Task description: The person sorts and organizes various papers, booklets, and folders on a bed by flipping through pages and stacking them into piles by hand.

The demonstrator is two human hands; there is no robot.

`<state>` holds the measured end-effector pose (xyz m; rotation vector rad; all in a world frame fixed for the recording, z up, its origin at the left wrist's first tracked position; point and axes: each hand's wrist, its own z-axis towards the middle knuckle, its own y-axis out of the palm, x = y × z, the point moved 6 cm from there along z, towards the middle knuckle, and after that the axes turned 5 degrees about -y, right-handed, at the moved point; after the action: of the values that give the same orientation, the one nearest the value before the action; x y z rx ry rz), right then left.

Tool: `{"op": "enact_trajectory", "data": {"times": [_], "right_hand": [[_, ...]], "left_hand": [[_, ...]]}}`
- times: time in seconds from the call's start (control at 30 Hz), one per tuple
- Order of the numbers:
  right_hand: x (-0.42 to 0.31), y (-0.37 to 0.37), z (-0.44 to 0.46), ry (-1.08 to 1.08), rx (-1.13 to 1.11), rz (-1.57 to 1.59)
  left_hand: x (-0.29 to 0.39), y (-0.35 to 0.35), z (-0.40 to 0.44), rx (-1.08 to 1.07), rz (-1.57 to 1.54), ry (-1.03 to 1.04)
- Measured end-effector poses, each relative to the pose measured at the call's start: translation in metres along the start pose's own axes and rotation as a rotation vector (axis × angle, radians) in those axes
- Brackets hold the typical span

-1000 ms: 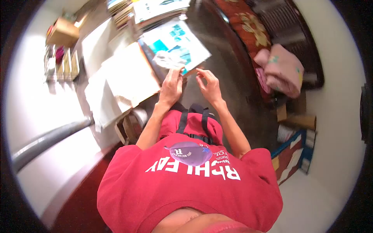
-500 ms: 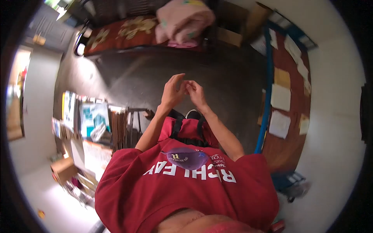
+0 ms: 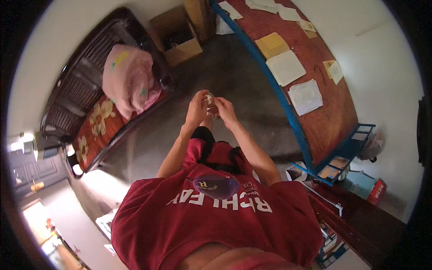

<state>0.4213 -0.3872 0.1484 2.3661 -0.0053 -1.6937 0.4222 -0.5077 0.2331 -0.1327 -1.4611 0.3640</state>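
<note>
In front of my waist my two hands are close together, above the dark floor. My left hand point(image 3: 195, 109) has its fingers curled inward, tips towards the other hand. My right hand point(image 3: 224, 110) is closed in a pinch, fingertips pointing left. A small whitish patch shows between the fingertips; whether it is a held thing or part of a shoe below, I cannot tell. Below the hands, a bare leg and foot show, partly covered by them. A purple patch with lettering point(image 3: 216, 186) appears over my red shirt point(image 3: 216, 225).
A red-brown table point(image 3: 330, 130) with blue edging carries papers point(image 3: 306, 96) and a yellow envelope point(image 3: 272, 45) at right. At left stands a dark wooden bench point(image 3: 67, 99) with a pink blanket point(image 3: 128, 78). An open cardboard box point(image 3: 183, 51) sits behind. Dark furniture point(image 3: 360, 225) is at lower right.
My view has turned to the right: the bench has shifted left and the table looks nearer. The stacked books at left have mostly left view. Both hands stay close together.
</note>
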Motion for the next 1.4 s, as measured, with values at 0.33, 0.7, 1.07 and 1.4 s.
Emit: {"op": "enact_trajectory", "data": {"times": [0.33,0.7,1.07,1.4], "right_hand": [[-0.083,-0.076,0.119,0.093,0.233,0.237],[-0.048,-0.174,0.183,0.062,0.497,0.022],[-0.085,-0.265,0.386,-0.039,0.439,-0.214],[-0.135,-0.317,0.455,-0.041,0.494,-0.400]], "left_hand": [[-0.021,0.056,0.196,-0.279,0.178,-0.113],[-0.024,0.161,0.340,-0.595,0.163,-0.108],[-0.054,0.257,0.489,-0.769,0.262,-0.194],[-0.072,0.341,0.593,-0.762,0.163,-0.272]]}}
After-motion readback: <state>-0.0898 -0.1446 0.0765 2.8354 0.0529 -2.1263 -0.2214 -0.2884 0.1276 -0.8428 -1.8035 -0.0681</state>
